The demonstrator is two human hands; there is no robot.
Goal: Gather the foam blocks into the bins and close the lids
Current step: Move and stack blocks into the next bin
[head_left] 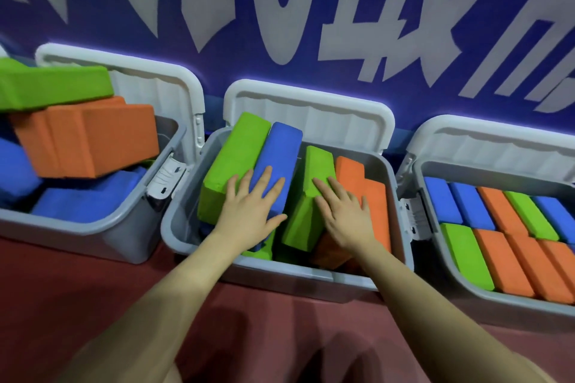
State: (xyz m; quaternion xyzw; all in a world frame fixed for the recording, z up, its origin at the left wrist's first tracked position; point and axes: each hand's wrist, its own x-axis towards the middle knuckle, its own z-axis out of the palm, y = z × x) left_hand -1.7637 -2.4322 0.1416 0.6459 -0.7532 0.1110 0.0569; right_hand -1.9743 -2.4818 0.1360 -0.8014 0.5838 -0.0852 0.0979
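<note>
behind the bins we see a blue wall with large pale lettering, and a reddish floor under everything. three grey bins stand in a row against that wall, each with its white lid tipped back and open. the left bin is overfull: an orange block and a green block are heaped above its rim, with blue blocks beneath them. the right bin holds blue, orange and green blocks laid flat in neat rows below its rim. the middle bin is crowded with blocks standing tilted and poking above the rim, in the way of its lid. our left hand lies flat with fingers spread wide across a green block and a blue block beside it. our right hand lies flat, fingers straight, pressing on another green block just beside an orange block. both forearms reach forward over the front rim.
</note>
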